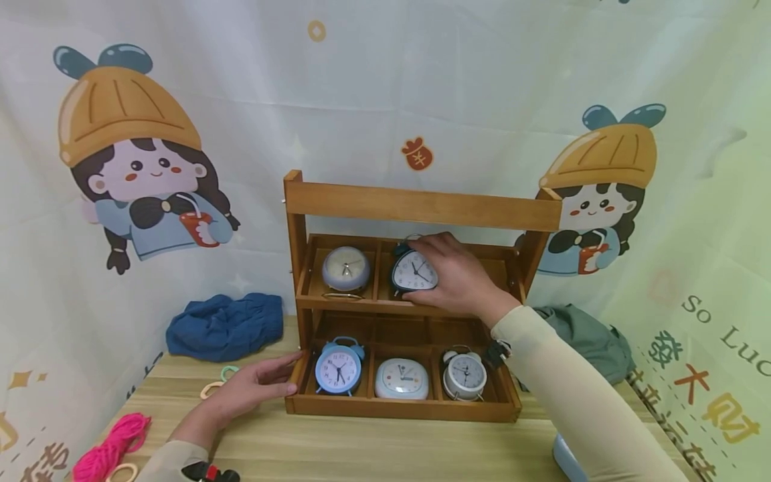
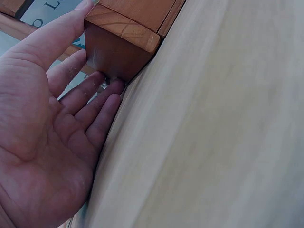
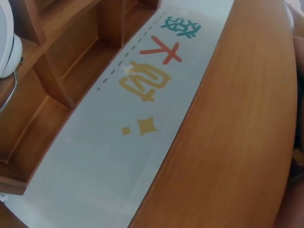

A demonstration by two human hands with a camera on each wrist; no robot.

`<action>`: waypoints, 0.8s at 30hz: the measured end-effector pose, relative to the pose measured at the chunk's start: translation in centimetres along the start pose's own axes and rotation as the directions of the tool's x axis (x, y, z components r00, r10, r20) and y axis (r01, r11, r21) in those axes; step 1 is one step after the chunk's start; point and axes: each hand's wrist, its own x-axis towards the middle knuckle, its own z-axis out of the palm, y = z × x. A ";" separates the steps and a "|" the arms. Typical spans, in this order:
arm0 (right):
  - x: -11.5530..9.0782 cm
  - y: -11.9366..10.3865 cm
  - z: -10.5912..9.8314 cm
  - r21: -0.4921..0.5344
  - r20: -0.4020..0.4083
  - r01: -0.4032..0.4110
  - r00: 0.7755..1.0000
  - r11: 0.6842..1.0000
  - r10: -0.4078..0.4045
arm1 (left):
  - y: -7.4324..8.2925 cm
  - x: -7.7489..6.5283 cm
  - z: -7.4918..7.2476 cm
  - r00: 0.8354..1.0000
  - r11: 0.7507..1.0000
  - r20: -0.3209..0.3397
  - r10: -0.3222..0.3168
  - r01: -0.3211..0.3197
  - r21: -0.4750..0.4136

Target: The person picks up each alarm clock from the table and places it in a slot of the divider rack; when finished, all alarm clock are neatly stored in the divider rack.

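Observation:
My right hand grips a dark-framed, rounded-triangular alarm clock in the upper tier of a wooden rack, fingers over its top and thumb low at its right side. The clock stands in the middle compartment. Against the rack's lower left corner rests my left hand; in the left wrist view its thumb touches the corner, and the fairly straight fingers lie along the outer side. Beside the gripped clock sits a round lavender clock.
The lower tier holds a blue twin-bell clock, a pale oval clock and a white twin-bell clock. Blue cloth and grey-green cloth flank the rack. Pink yarn and wooden rings lie at left.

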 end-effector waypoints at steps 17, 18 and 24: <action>-0.1 0.3 0.7 -0.049 -0.004 -0.004 1.000 0.999 0.004 | 0.0 -0.1 0.0 1.000 1.000 -0.003 -0.007 0.007 0.015; -0.1 0.3 0.7 -0.051 -0.003 -0.010 1.000 0.999 0.009 | 0.1 -0.1 0.0 1.000 1.000 -0.003 -0.006 0.006 0.011; -0.2 0.3 0.8 -0.037 0.009 -0.029 1.000 0.999 0.029 | 0.1 -0.1 0.0 1.000 1.000 -0.002 -0.009 0.008 -0.001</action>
